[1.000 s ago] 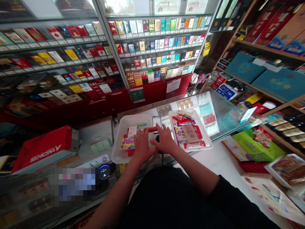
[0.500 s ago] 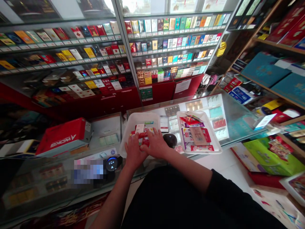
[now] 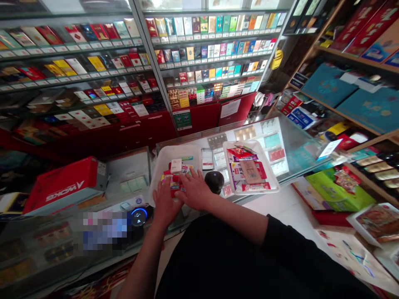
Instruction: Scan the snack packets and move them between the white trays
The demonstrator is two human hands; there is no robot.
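A white plastic tray [image 3: 160,160] stands on the glass counter with small colourful packets and a small white box [image 3: 176,165] in it. My left hand [image 3: 166,203] reaches over its near side, fingers stretched out against a red packet [image 3: 174,185]. Beside it my right hand [image 3: 196,191] lies with spread fingers over the same packets, its thumb close to my left hand. My fingers partly hide what lies beneath them. To the right, a second white tray [image 3: 274,182] holds flat snack packets and a brown packet [image 3: 251,171].
A dark rounded device [image 3: 214,182] and a phone-like item [image 3: 207,159] sit between the trays. Left on the counter are a red box [image 3: 65,185] and a round lit device [image 3: 139,216]. Shelves of small boxes [image 3: 187,53] rise behind; a green carton [image 3: 339,193] stands at right.
The view has shifted, so the counter and trays appear a little further left. My hands stay over the left tray's packets; their fingers have moved slightly, showing more of the packets.
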